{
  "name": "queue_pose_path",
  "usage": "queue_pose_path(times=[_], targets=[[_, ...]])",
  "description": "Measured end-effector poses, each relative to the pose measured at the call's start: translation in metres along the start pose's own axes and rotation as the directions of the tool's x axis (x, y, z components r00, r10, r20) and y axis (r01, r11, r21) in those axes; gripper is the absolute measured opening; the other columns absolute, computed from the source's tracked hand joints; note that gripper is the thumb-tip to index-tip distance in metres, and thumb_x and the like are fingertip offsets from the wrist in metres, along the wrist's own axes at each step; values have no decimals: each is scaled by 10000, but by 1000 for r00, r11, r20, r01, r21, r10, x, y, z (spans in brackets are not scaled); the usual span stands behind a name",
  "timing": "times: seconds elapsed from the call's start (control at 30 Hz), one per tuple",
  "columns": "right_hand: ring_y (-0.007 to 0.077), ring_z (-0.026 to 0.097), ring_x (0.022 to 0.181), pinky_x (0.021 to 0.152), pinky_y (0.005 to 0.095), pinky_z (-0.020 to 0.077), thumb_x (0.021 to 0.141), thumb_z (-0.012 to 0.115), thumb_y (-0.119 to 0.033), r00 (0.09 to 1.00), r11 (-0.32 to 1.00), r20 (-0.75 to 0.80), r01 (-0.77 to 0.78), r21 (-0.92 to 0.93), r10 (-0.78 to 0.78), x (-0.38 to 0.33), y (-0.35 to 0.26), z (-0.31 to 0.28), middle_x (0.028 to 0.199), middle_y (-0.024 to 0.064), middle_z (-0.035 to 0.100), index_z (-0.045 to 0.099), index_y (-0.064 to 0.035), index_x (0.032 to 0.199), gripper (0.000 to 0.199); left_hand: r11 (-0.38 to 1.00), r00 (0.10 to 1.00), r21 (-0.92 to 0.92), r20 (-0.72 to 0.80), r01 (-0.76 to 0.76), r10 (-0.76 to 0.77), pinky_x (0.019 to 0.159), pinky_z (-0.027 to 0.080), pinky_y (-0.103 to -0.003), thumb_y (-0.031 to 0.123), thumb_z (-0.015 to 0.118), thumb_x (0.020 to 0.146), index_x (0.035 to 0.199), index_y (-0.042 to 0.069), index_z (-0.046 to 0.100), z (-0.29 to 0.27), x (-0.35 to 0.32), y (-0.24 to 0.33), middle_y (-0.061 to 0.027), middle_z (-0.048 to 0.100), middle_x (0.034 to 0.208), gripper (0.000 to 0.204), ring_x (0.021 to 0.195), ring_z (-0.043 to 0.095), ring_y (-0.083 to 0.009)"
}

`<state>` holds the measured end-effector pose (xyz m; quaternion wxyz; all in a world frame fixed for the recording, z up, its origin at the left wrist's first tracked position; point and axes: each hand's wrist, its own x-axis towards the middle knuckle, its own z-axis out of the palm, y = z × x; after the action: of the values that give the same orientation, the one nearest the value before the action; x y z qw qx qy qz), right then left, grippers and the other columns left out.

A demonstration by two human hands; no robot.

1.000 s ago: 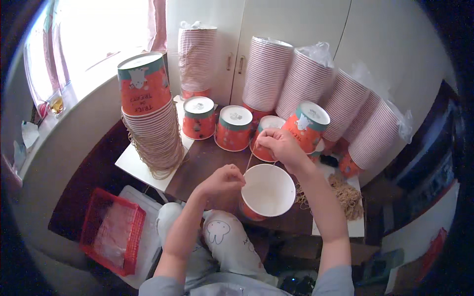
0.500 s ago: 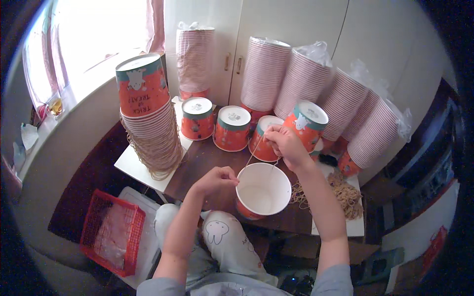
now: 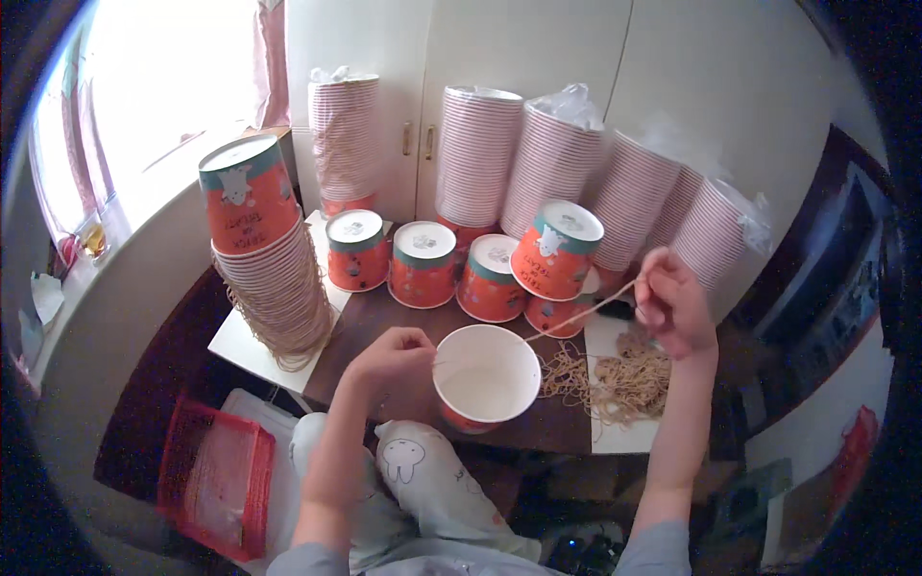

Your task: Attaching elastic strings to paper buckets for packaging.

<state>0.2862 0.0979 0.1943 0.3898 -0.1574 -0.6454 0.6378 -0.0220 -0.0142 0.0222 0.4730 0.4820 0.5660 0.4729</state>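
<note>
A white-lined paper bucket (image 3: 485, 374) with an orange outside stands upright at the table's front, its mouth facing me. From its far right rim a thin beige cord (image 3: 586, 312) runs taut up to my right hand (image 3: 674, 302), which is closed on it. My left hand (image 3: 392, 357) is closed in a pinch at the bucket's left rim, where a short bit of cord shows at the fingertips. Behind the bucket, several orange and green buckets stand upside down, one of them (image 3: 557, 252) on top of others.
A pile of loose beige cords (image 3: 629, 379) lies at the right of the table. At the left stands a tall bucket stack (image 3: 252, 202) draped with cords. Tall bagged bucket stacks (image 3: 478, 154) line the cupboard. A red basket (image 3: 216, 480) sits low at the left.
My right hand has moved right and away from above the bucket, drawing the cord out straight. My left hand stays at the left rim. The view has shifted slightly.
</note>
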Motion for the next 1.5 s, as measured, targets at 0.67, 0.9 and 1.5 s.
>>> queue_pose_path(times=[0.67, 0.9, 1.5], targets=[[153, 567, 698, 612, 234, 463, 778, 588, -56, 941, 783, 40, 302, -544, -336, -95, 71, 13, 829, 79, 549, 614, -1, 752, 66, 269, 878, 851, 368, -450, 307, 641, 480, -390, 248, 547, 746, 820, 129, 608, 55, 89, 36, -85, 617, 778, 153, 738, 599, -267], [90, 540, 660, 577, 218, 418, 793, 538, -43, 996, 956, 69, 65, -286, -48, -101, 114, 82, 760, 45, 584, 600, -9, 817, 75, 719, 855, 682, -286, -136, 432, 586, 462, -370, 138, 541, 731, 801, 17, 538, 20, -27, 27, -173, 578, 700, 140, 671, 590, -306], [132, 564, 558, 489, 264, 427, 761, 566, -66, 964, 771, 6, 216, -599, -266, -64, 168, 178, 684, 98, 597, 620, 3, 830, 111, 806, 575, 541, -589, -242, 568, 497, 499, -230, -2, 588, 687, 760, 15, 451, 64, -129, -24, -137, 510, 982, 156, 722, 561, -183]])
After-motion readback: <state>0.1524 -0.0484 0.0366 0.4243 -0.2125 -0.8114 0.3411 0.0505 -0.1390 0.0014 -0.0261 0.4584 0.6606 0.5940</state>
